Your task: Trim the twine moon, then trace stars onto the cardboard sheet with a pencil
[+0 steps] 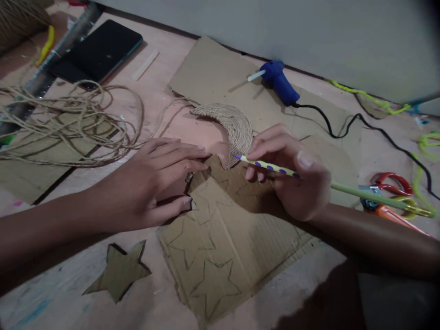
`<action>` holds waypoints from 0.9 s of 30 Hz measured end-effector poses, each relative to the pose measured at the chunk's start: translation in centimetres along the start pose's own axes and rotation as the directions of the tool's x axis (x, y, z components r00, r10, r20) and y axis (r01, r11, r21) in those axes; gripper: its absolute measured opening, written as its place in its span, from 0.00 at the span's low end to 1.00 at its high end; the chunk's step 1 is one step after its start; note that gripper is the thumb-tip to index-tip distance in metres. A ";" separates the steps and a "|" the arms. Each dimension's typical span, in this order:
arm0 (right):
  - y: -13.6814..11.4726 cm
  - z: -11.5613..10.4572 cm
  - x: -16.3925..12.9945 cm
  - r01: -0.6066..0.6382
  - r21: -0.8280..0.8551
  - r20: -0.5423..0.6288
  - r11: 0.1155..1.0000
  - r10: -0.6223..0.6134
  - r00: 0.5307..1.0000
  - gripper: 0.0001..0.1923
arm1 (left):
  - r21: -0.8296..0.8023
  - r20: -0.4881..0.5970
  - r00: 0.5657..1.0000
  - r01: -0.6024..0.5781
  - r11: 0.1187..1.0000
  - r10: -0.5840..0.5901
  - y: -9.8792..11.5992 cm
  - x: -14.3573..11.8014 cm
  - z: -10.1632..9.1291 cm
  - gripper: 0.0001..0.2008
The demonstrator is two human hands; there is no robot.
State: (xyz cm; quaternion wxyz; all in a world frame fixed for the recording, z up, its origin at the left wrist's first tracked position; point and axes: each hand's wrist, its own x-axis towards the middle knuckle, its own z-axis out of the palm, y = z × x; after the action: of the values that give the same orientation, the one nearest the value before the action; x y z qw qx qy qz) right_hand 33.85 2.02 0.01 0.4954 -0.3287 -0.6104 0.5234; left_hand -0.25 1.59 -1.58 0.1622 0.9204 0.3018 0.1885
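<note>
My right hand grips a yellow pencil with purple spots, its purple tip pointing left over the lower end of a crescent covered in coiled twine. Under both hands lies a piece of cardboard with several stars drawn on it in pencil. My left hand rests with fingers stretched out at the cardboard's upper left edge. A cut-out cardboard star lies on the table below my left forearm.
Loose twine is heaped at the left, beneath a black phone. A blue glue gun lies on a cardboard sheet at the back, its black cord running right. Red and orange-handled tools lie by my right wrist.
</note>
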 end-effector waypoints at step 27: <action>0.9 -1.0 -0.1 0.096 -0.064 0.039 0.993 -0.094 0.995 0.20 | 0.006 -0.009 0.999 -0.033 0.999 0.033 -0.1 0.1 -0.3 0.23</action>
State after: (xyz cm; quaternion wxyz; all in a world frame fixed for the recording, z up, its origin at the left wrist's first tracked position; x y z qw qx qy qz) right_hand 34.68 2.48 -0.95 0.4974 -0.3058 -0.6511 0.4848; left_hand -0.33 1.78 -1.30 0.1551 0.9248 0.2876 0.1948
